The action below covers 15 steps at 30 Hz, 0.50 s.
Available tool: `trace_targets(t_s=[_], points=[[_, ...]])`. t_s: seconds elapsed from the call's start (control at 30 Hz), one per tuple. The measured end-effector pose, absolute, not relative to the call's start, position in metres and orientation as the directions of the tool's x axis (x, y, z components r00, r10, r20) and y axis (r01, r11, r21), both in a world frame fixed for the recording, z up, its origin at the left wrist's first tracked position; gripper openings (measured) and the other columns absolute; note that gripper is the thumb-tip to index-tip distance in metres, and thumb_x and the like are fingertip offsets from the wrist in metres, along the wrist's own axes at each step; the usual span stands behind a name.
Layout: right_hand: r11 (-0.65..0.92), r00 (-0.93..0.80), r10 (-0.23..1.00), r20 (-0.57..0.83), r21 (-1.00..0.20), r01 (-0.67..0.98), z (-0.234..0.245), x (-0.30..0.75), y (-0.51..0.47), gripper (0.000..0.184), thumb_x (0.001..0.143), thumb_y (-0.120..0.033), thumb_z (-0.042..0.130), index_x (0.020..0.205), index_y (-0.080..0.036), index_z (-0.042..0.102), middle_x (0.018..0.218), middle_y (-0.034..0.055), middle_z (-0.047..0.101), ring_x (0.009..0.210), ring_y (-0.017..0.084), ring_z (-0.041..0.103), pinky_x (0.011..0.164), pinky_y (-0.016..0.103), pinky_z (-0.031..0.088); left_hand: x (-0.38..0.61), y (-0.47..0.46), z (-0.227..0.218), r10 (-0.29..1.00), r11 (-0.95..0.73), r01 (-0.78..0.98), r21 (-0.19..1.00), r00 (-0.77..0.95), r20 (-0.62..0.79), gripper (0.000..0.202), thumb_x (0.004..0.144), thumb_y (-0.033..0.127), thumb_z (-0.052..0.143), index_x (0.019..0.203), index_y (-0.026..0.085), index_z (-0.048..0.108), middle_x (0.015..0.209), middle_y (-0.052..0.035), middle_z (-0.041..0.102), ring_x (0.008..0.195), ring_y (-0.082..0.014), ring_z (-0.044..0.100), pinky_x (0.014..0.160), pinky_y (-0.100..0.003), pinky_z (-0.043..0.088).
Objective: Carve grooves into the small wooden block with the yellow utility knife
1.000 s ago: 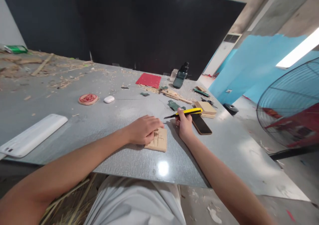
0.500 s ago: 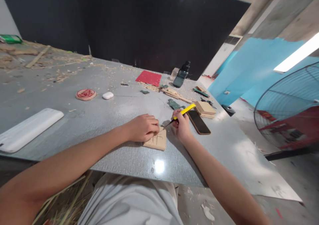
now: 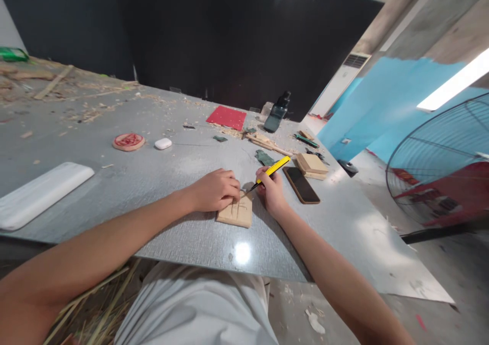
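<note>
A small pale wooden block (image 3: pixel 237 214) with cut grooves lies on the grey table (image 3: pixel 171 171) in front of me. My left hand (image 3: pixel 216 189) presses down on the block's left part, fingers curled over it. My right hand (image 3: pixel 272 192) grips a yellow utility knife (image 3: pixel 272 170) like a pen, and the dark blade tip touches the block's far edge beside my left fingers.
A phone (image 3: pixel 301 184) lies face up right of my right hand, next to stacked wood blocks (image 3: pixel 313 165). Farther back are a red mat (image 3: pixel 227 117), a dark bottle (image 3: pixel 277 112), wood strips and shavings. A round red-carved disc (image 3: pixel 129 141), a white earbud case (image 3: pixel 163 143) and a long white object (image 3: pixel 38 194) lie left. A fan guard (image 3: pixel 439 166) stands right.
My right hand has tilted the knife from level to point down and lowered its tip onto the block's far edge. My left hand stays on the block.
</note>
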State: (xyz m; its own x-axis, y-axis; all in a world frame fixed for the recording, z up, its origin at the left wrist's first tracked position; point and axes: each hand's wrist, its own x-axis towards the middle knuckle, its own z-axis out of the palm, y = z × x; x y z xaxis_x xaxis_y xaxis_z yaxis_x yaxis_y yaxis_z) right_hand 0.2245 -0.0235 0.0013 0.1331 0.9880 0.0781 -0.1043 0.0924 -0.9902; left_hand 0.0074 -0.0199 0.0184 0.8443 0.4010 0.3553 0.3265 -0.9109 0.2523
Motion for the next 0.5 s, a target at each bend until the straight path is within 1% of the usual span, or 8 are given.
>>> trace_targets(t_s=[0.17, 0.33, 0.5], points=[[0.079, 0.115, 0.991, 0.066, -0.991, -0.110, -0.0006, 0.2252, -0.0213, 0.022, 0.072, -0.034, 0.073, 0.080, -0.023, 0.056, 0.064, -0.0062, 0.041, 0.046, 0.008, 0.030, 0.043, 0.024, 0.019, 0.0069, -0.0192, 0.0180, 0.398, -0.912, 0.325, 0.250, 0.846, 0.354, 0.025, 0.091, 0.010, 0.056, 0.091, 0.025, 0.076, 0.098, 0.0002, 0.075, 0.100, -0.0215, 0.058, 0.089, -0.037, 0.038], [0.096, 0.130, 0.988, 0.082, -0.989, -0.110, -0.0018, 0.2265, -0.0203, 0.019, 0.073, -0.033, 0.071, 0.080, -0.022, 0.056, 0.064, -0.0065, 0.039, 0.047, 0.007, 0.030, 0.043, 0.024, 0.019, 0.0056, -0.0187, 0.0166, 0.399, -0.912, 0.330, 0.241, 0.849, 0.346, 0.024, 0.092, 0.011, 0.056, 0.088, 0.024, 0.075, 0.095, 0.0008, 0.074, 0.097, -0.0208, 0.058, 0.089, -0.037, 0.038], [0.091, 0.097, 0.992, 0.080, -0.990, -0.112, -0.0024, 0.2229, -0.0229, 0.020, 0.074, -0.033, 0.072, 0.081, -0.022, 0.057, 0.066, -0.0062, 0.041, 0.047, 0.007, 0.031, 0.044, 0.023, 0.019, 0.0064, -0.0187, 0.0170, 0.403, -0.910, 0.332, 0.248, 0.848, 0.345, 0.025, 0.091, 0.011, 0.055, 0.089, 0.024, 0.075, 0.095, 0.0003, 0.074, 0.098, -0.0204, 0.059, 0.088, -0.036, 0.039]])
